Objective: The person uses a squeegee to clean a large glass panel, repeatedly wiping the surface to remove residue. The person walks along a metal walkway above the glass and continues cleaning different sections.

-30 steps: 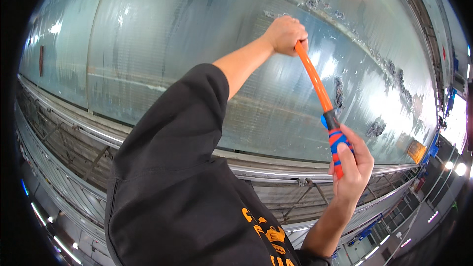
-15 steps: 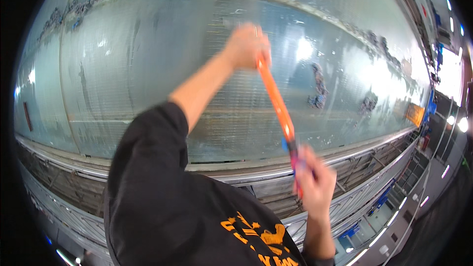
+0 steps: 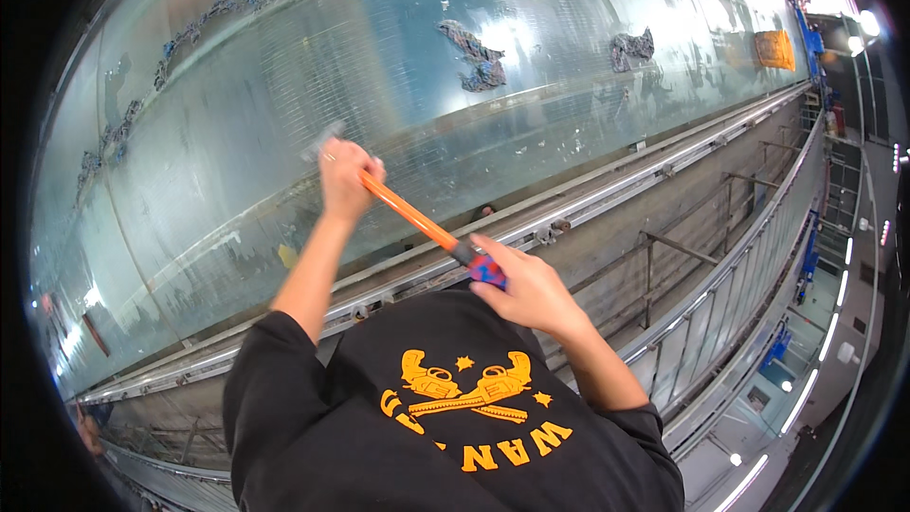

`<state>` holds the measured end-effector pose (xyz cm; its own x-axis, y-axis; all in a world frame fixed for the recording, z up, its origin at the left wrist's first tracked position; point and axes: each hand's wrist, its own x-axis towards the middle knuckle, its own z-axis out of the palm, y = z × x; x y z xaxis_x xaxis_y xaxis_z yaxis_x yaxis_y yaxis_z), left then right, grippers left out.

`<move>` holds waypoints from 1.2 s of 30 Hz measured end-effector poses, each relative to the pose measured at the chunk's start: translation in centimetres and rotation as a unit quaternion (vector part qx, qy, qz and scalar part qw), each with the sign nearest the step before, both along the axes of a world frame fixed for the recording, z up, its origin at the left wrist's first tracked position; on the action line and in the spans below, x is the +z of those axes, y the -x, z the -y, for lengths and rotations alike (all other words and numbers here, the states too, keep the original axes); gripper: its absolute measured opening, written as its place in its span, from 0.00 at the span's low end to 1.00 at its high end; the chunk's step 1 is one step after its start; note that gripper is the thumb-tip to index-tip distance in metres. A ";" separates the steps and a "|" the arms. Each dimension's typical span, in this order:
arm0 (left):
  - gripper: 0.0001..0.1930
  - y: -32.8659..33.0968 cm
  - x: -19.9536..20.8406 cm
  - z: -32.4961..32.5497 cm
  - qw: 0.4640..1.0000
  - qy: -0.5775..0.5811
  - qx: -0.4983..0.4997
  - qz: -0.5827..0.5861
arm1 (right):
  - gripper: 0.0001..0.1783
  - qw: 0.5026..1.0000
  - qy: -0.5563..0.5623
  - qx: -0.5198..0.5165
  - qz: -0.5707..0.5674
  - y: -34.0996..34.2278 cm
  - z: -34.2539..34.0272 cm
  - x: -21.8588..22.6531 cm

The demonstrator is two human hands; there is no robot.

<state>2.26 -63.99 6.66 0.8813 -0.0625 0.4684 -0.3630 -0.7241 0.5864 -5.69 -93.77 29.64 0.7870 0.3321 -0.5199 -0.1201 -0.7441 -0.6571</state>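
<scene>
Both my hands hold a tool with a long orange handle (image 3: pixel 409 210) above a large wet, glossy sheet (image 3: pixel 227 123). My left hand (image 3: pixel 346 178) is closed round the handle's far part. Just beyond it is a pale, motion-blurred part (image 3: pixel 328 137), too smeared to tell its shape; I cannot tell whether it touches the sheet. Closer to my body, my right hand (image 3: pixel 526 286) is closed round the dark end and its red-and-blue patterned grip (image 3: pixel 487 271). The handle slants from upper left to lower right.
Crumpled grey clumps (image 3: pixel 474 57) lie on the sheet, with another clump (image 3: pixel 632 49) farther right. An orange-yellow block (image 3: pixel 774 50) sits at the far right end. A metal rail (image 3: pixel 607 194) runs along the sheet's near edge, with railings (image 3: pixel 706 308) below it.
The tool and both hands have swung: my left hand has come nearer and left, my right hand left and up. The whole view has turned, so the clumps appear higher and farther left.
</scene>
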 end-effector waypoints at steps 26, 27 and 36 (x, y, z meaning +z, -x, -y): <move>0.20 45.2 -0.1 28.1 0.687 0.225 0.621 -0.305 | 0.26 0.965 -0.254 0.029 -0.056 -30.4 14.3 -7.2; 0.20 56.8 -2.5 30.7 0.579 0.281 0.707 -0.292 | 0.25 0.948 -0.290 0.027 -0.129 -28.7 13.0 -7.4; 0.23 73.5 -3.6 53.2 0.357 0.442 0.595 -0.568 | 0.24 0.995 -0.086 -0.034 0.028 -17.2 34.6 -6.4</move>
<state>-71.25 -117.23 3.10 -0.3095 0.4027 -0.8614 0.7293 0.6818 0.0567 11.51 -128.32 23.20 0.8365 0.3581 -0.4147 -0.1257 -0.6114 -0.7813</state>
